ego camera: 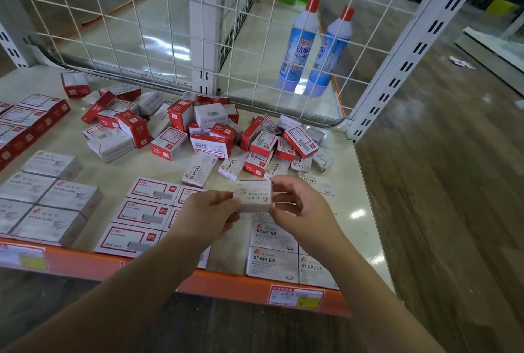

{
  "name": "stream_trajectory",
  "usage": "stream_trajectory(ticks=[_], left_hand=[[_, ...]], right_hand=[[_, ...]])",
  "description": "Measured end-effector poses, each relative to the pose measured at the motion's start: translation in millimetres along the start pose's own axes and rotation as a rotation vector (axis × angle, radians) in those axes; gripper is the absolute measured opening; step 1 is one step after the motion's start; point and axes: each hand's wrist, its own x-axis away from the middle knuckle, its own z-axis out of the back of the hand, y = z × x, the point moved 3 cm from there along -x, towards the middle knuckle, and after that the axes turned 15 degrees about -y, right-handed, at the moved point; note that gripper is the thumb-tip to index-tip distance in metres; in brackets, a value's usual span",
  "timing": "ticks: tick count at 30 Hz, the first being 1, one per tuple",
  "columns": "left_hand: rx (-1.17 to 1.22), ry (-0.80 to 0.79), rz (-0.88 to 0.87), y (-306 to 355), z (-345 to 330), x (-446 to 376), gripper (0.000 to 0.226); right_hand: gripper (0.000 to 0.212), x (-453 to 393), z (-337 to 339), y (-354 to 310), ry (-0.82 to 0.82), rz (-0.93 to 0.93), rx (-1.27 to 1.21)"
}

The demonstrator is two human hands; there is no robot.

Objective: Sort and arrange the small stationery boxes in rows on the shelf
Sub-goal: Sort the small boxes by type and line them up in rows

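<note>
1. Hovering above the front of the shelf (354, 171), a white paper-clips box (253, 196) is held between both hands, its long axis running left to right and its print upside down to the viewer.
2. Left hand (208, 215) pinches the box's left end with curled fingers and thumb; right hand (299, 204) grips the right end the same way. Neither is nearer; both are in contact.
3. Matching paper-clips rows (48, 196) lie well to the left, so the left hand looks better placed to carry it there, after turning it round.
4. Below the box sit red-framed staple rows (141, 216) and white STAPLES rows (273, 256).
5. Behind, an unsorted heap (198, 128) waits before the wire mesh (113, 26).
</note>
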Motion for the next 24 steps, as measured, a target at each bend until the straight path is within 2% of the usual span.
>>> stream_trajectory(ticks=[7,12,16,20,24], left_hand=[[0.040,-0.003,-0.001,1.2,0.9,2.9,0.015],[-0.093,-0.012,-0.057,8.0,5.0,2.8,0.030],[-0.230,-0.010,-0.094,10.1,5.5,2.0,0.032],[-0.254,-0.023,-0.125,11.1,3.0,2.1,0.035],[-0.239,-0.034,-0.131,11.5,3.6,1.4,0.040]], right_hand=[[0.034,4.5,4.8,3.7,-0.011,-0.003,-0.069],[0.024,3.8,14.5,2.5,0.020,-0.011,-0.048],[0.020,-1.6,17.6,-4.1,-0.043,-0.011,0.011],[0.024,-6.9,12.5,-6.2,-0.130,-0.047,0.062],[0.026,-6.5,7.4,-5.5,-0.132,-0.047,0.015]])
